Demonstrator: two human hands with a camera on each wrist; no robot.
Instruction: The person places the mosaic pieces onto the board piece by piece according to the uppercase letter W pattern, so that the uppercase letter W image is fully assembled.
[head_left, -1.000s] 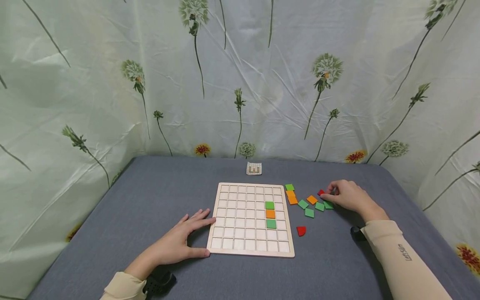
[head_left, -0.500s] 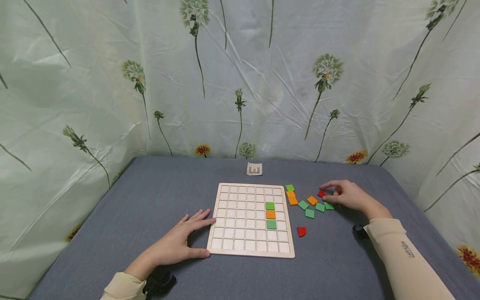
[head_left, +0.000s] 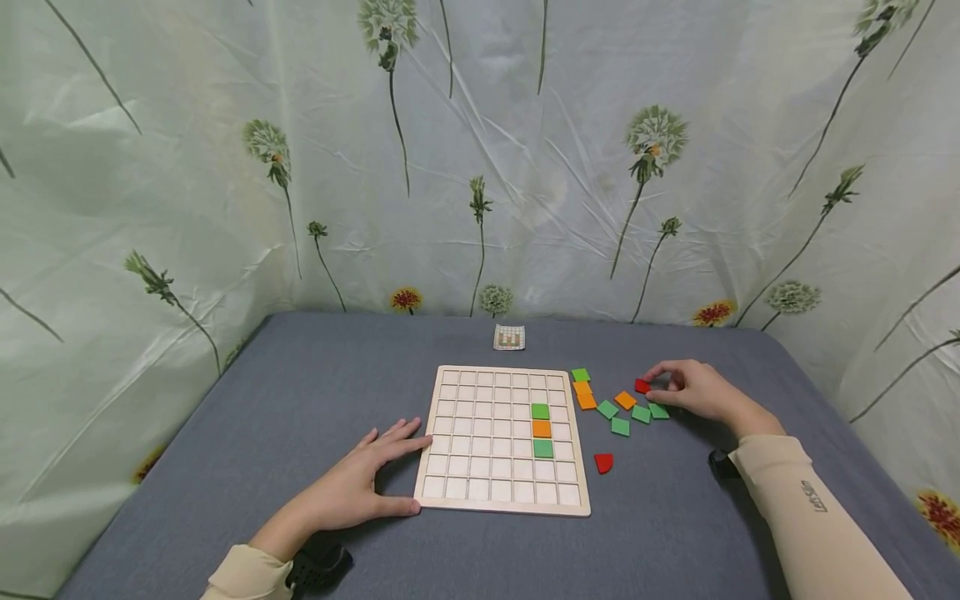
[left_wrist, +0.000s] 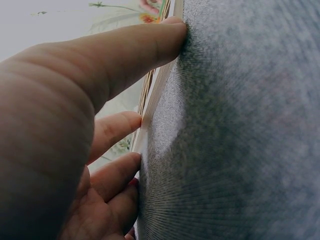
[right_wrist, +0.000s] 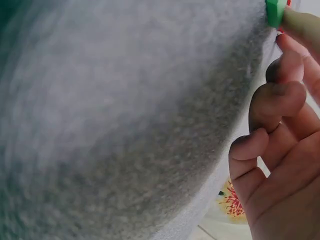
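A pale wooden grid board lies flat on the table, with two green tiles and one orange tile in a column of cells toward its right side. My left hand is spread at the board's left edge, thumb and forefinger touching its rim; the left wrist view shows the board's edge against the fingertips. Right of the board, my right hand pinches a small red piece between thumb and forefinger. A green tile lies by the thumb in the right wrist view.
Several loose green and orange tiles are scattered between the board and my right hand. A red quarter-round piece lies nearer me. Behind the board is a small card with a grid pattern. A floral curtain borders the table.
The right forefinger and thumb first spread apart around the red piece, then closed in on it, and the piece has shifted slightly. My left hand and the board have stayed put.
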